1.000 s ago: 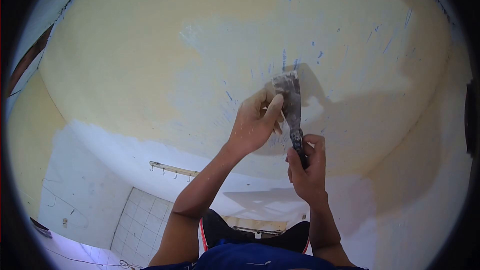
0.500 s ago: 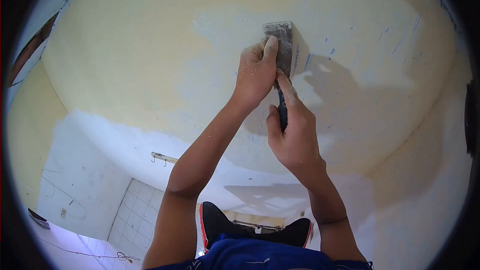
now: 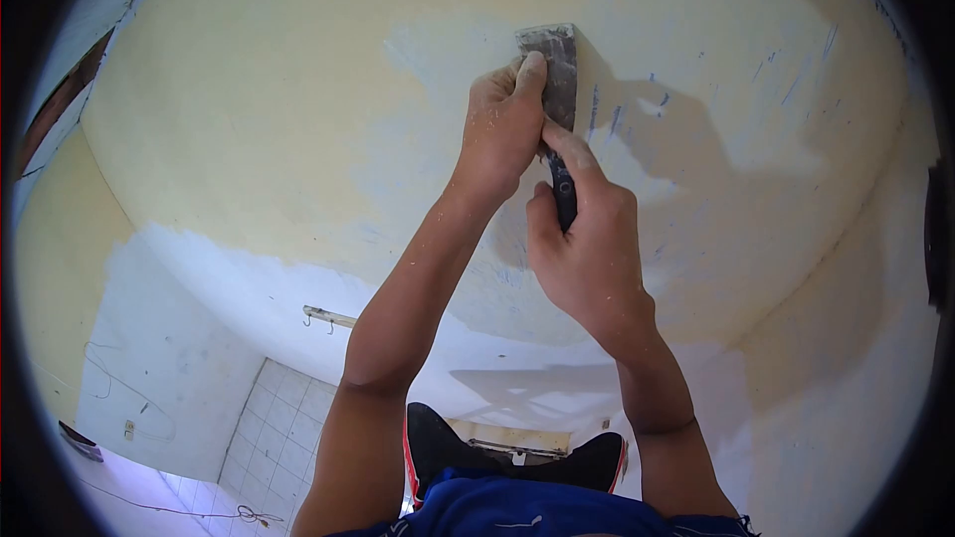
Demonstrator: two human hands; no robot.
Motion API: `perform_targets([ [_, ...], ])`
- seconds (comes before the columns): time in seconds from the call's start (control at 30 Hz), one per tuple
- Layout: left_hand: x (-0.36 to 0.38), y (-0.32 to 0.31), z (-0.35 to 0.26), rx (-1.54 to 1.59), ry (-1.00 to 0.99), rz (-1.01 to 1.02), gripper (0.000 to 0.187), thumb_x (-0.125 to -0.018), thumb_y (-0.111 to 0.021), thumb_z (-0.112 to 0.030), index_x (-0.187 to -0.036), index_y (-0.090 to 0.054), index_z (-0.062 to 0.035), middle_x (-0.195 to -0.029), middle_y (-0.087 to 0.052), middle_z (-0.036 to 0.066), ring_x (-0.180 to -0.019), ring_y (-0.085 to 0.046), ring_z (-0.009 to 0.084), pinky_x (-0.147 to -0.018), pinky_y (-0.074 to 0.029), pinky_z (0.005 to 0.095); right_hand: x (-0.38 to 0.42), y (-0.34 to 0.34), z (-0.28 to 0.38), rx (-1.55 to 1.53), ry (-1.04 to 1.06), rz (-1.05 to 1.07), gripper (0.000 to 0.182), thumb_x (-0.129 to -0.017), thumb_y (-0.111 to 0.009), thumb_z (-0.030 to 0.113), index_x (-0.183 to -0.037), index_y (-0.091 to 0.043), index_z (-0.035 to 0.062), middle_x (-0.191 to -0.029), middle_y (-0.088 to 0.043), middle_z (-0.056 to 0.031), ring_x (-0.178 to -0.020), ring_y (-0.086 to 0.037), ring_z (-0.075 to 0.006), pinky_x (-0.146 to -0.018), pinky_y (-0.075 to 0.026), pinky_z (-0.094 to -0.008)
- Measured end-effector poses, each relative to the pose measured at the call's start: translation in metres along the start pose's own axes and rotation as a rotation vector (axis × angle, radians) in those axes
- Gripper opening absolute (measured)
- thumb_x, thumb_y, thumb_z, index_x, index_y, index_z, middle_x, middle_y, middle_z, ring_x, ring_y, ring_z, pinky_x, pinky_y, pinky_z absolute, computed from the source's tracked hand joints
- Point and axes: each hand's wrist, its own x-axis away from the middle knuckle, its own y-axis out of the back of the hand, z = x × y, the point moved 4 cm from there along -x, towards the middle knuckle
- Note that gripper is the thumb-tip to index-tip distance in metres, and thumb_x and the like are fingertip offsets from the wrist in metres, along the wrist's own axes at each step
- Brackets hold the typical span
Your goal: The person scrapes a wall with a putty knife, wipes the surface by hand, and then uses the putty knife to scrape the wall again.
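A wide scraper (image 3: 562, 89) with a worn grey blade and a dark handle lies against the wall (image 3: 298, 109), its edge pointing up. My left hand (image 3: 505, 119) grips the blade's left side, thumb on its face. Around the handle, my right hand (image 3: 587, 244) is closed, the index finger stretched along toward the blade. Pale dust coats the fingers. The wall is cream-yellow, with a whitish scraped patch left of the blade and blue marks (image 3: 664, 99) to the right.
Below my hands, a rail with hooks (image 3: 328, 316) is fixed to the wall. My dark shoes (image 3: 438, 443) stand high above a tiled floor (image 3: 279, 408). A cable (image 3: 249, 513) hangs at lower left. Shadows of my arms fall to the right.
Both hands and the scraper have moved a little upward and slightly left along the wall. The grip looks the same.
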Motion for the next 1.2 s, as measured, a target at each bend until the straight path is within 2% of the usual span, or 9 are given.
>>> perform_targets([
  [0.03, -0.004, 0.000, -0.002, 0.012, -0.022, -0.007, 0.040, -0.104, -0.045, -0.029, -0.077, -0.059, -0.0039, -0.060, -0.056, 0.001, -0.049, -0.045, 0.0063, -0.045, -0.037, 0.0254, -0.004, 0.000, 0.002, -0.032, -0.024, 0.006, 0.046, -0.085, -0.055, -0.005, -0.131, -0.050, -0.0078, -0.093, -0.068, -0.0288, -0.079, -0.069, -0.0416, -0.069, -0.055, -0.0426],
  [0.07, -0.008, 0.002, -0.004, 0.012, -0.020, -0.009, 0.040, -0.104, -0.045, -0.029, -0.077, -0.059, -0.0039, -0.060, -0.056, 0.001, -0.049, -0.045, 0.0063, -0.045, -0.037, 0.0254, -0.008, -0.002, 0.001, -0.033, -0.026, 0.008, 0.046, -0.085, -0.055, -0.005, -0.131, -0.050, -0.0078, -0.093, -0.068, -0.0288, -0.079, -0.069, -0.0416, -0.069, -0.055, -0.0426],
  [0.13, -0.015, 0.003, -0.008, 0.027, -0.041, 0.039, 0.037, -0.104, -0.048, -0.033, -0.092, -0.063, -0.0012, -0.068, -0.059, 0.000, -0.055, -0.052, 0.0064, -0.050, -0.042, 0.0230, -0.015, -0.001, 0.004, -0.042, 0.068, -0.080, 0.046, -0.085, -0.056, -0.005, -0.131, -0.051, -0.0056, -0.095, -0.068, -0.0285, -0.078, -0.070, -0.0407, -0.069, -0.055, -0.0412],
  [0.37, 0.004, 0.009, 0.006, -0.067, 0.040, 0.044, 0.036, -0.104, -0.046, -0.031, -0.094, -0.062, -0.0001, -0.070, -0.059, 0.001, -0.056, -0.052, 0.0066, -0.051, -0.043, 0.0234, 0.007, -0.007, -0.007, -0.040, -0.054, 0.016, 0.044, -0.085, -0.056, -0.004, -0.129, -0.053, -0.0061, -0.096, -0.068, -0.0285, -0.076, -0.071, -0.0381, -0.069, -0.055, -0.0385],
  [0.43, 0.002, 0.008, 0.003, -0.031, 0.035, 0.067, 0.036, -0.104, -0.046, -0.031, -0.094, -0.063, -0.0006, -0.071, -0.060, 0.001, -0.057, -0.053, 0.0068, -0.050, -0.043, 0.0239, 0.003, -0.006, -0.005, -0.058, 0.109, -0.080, 0.044, -0.085, -0.056, -0.005, -0.129, -0.054, -0.0065, -0.095, -0.069, -0.0272, -0.075, -0.071, -0.0360, -0.068, -0.055, -0.0374],
  [0.63, -0.010, 0.008, -0.007, 0.004, -0.016, 0.048, 0.037, -0.104, -0.046, -0.031, -0.092, -0.064, -0.0014, -0.072, -0.060, 0.001, -0.058, -0.053, 0.0069, -0.050, -0.043, 0.0243, -0.008, -0.008, 0.003, -0.101, 0.028, -0.093, 0.045, -0.084, -0.056, -0.004, -0.129, -0.054, -0.0081, -0.100, -0.070, -0.0269, -0.079, -0.072, -0.0361, -0.070, -0.056, -0.0356],
  [0.73, -0.001, 0.008, -0.003, -0.083, 0.003, 0.001, 0.039, -0.104, -0.045, -0.028, -0.081, -0.062, -0.0020, -0.062, -0.055, 0.001, -0.051, -0.046, 0.0080, -0.045, -0.037, 0.0263, 0.003, -0.009, -0.003, -0.020, 0.132, -0.130, 0.044, -0.084, -0.057, -0.004, -0.127, -0.054, -0.0091, -0.100, -0.070, -0.0275, -0.079, -0.073, -0.0353, -0.070, -0.056, -0.0351],
  [0.97, -0.016, 0.004, -0.009, 0.030, -0.013, -0.011, 0.039, -0.104, -0.045, -0.028, -0.079, -0.061, -0.0031, -0.062, -0.055, 0.000, -0.051, -0.045, 0.0071, -0.044, -0.035, 0.0260, -0.013, -0.006, 0.000, -0.063, 0.085, -0.134, 0.042, -0.085, -0.056, -0.004, -0.127, -0.055, -0.0089, -0.098, -0.069, -0.0285, -0.078, -0.073, -0.0334, -0.069, -0.055, -0.0362],
  [1.2, -0.001, 0.010, 0.002, -0.018, 0.007, 0.010, 0.038, -0.104, -0.046, -0.028, -0.078, -0.061, -0.0037, -0.061, -0.055, -0.001, -0.051, -0.044, 0.0057, -0.044, -0.034, 0.0249, 0.003, -0.012, -0.002, -0.031, 0.047, -0.075, 0.044, -0.086, -0.055, -0.004, -0.130, -0.052, -0.0084, -0.092, -0.069, -0.0271, -0.070, -0.071, -0.0338, -0.065, -0.054, -0.0365],
])
